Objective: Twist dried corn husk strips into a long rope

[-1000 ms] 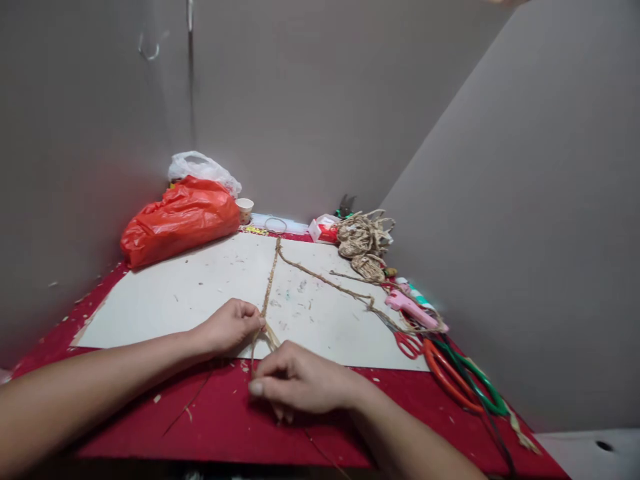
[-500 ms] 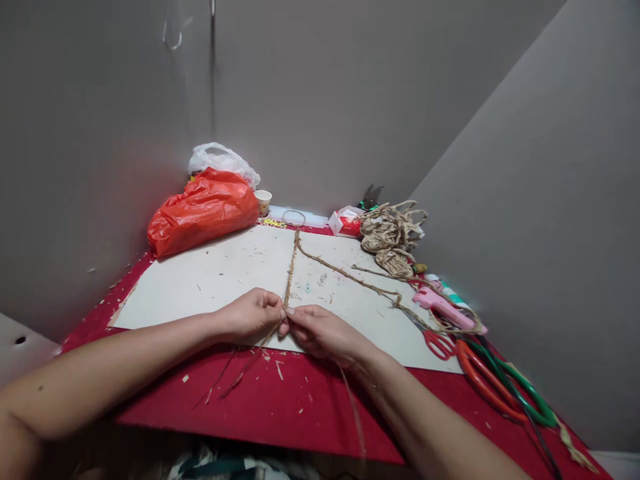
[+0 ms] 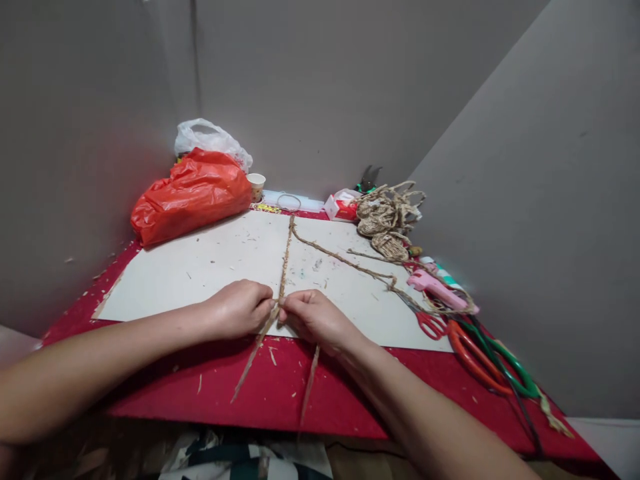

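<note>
A brown twisted fibre cord (image 3: 285, 267) runs down the white board (image 3: 165, 283) toward me, its near end between my hands. My left hand (image 3: 241, 308) is closed in a pinch on a thin strand at the cord's left side. On the right side, my right hand (image 3: 313, 319) pinches the cord's end between thumb and fingers. Loose fibre strands (image 3: 250, 365) hang below the hands over the red table covering. From the cord's far end, a second length of cord (image 3: 340, 260) slants away to the right.
An orange plastic bag (image 3: 193, 193) and a paper cup (image 3: 257, 185) stand at the back left. Coiled cord bundles (image 3: 385, 223) lie at the back right. Red-handled scissors (image 3: 431, 325), a pink glue gun (image 3: 437, 290) and large orange-and-green handles (image 3: 477, 360) line the right edge.
My hands have moved slightly apart, drawing a strand out at the cord's near end. The whole view has shifted a little, so everything sits higher and further left.
</note>
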Demonstrator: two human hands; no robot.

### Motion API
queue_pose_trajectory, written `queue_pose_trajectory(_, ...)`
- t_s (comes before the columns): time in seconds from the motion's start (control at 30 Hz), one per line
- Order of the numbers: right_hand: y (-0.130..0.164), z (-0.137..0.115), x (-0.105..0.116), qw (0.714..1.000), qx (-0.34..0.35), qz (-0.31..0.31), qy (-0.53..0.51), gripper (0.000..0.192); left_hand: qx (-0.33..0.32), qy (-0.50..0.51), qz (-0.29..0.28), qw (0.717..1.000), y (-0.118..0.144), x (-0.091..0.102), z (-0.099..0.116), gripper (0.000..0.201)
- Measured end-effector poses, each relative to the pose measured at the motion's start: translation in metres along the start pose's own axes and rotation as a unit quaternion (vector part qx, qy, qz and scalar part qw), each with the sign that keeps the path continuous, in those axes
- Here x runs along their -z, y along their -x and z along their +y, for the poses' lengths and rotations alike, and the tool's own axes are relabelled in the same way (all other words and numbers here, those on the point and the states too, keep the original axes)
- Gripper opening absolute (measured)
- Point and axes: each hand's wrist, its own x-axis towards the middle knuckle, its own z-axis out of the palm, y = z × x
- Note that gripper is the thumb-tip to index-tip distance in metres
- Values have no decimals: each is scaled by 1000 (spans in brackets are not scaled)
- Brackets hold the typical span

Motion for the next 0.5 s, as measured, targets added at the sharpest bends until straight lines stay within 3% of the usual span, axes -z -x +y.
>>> queue_pose_trajectory(0.13, 4, -4, -2, 999, 6, -16, -31, 29, -2, -130, 14, 991, 11, -7, 12, 38)
queue_pose_trajectory(0.23, 7, -8, -3, 995, -5, -54, -89, 38, -3, -211, -3, 978, 17, -18, 19, 35)
queue_pose_trajectory(0.3, 8, -9, -4, 993, -10, -63, -104, 35, -5, -248, -21, 968, 19, -25, 21, 37)
queue_pose_trajectory(0.4, 8, -9, -4, 993, -20, -57, -100, 23, -28, -256, -35, 966, 24, -31, 24, 39)
queue_pose_trajectory(0.5, 7, -8, -1, 988, -32, -76, -134, 21, -77, -166, -16, 983, 25, -27, 23, 36)
